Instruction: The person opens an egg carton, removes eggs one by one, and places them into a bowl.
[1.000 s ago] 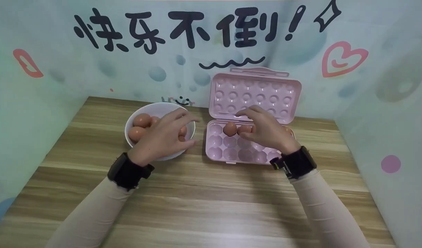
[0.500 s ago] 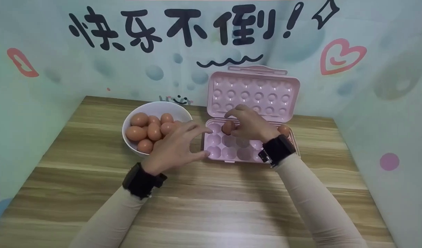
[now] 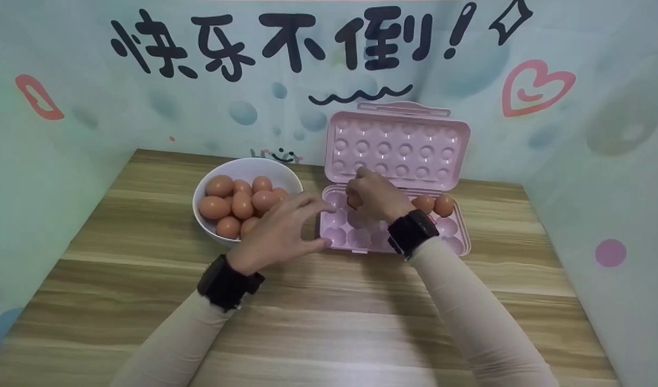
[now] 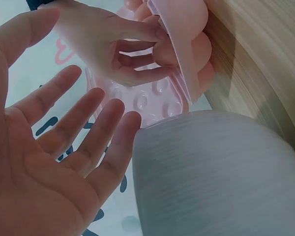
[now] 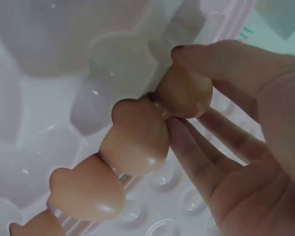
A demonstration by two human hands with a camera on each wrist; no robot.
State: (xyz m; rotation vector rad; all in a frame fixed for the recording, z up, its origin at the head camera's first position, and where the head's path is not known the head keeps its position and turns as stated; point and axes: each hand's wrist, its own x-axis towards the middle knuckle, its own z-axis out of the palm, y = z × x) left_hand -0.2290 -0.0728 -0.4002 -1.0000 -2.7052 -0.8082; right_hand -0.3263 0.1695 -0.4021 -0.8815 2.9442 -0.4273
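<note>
In the head view my right hand [image 3: 380, 198] reaches over the back row of a pink egg carton [image 3: 337, 236]. The right wrist view shows its thumb and fingers pinching a brown egg [image 5: 184, 91] at the end of a row of eggs [image 5: 137, 137] in the cups. My left hand [image 3: 279, 228] hovers between the carton and a white bowl [image 3: 254, 163], holding nothing. Seen from the left wrist, its fingers [image 4: 91, 140] are spread, and the little finger's tip overlaps the bowl's rim. Several brown eggs [image 3: 215, 207] fill the bowl, partly hidden by this hand.
The carton's lid [image 3: 399, 145] stands upright against the printed backdrop [image 3: 200, 118]. Bowl and carton sit side by side towards the back of the wooden table [image 3: 318, 317]. Backdrop walls close off both sides.
My right hand has moved left along the carton's back row to the leftmost egg there, uncovering eggs at the right. The left hand has shifted right, off the middle of the bowl.
</note>
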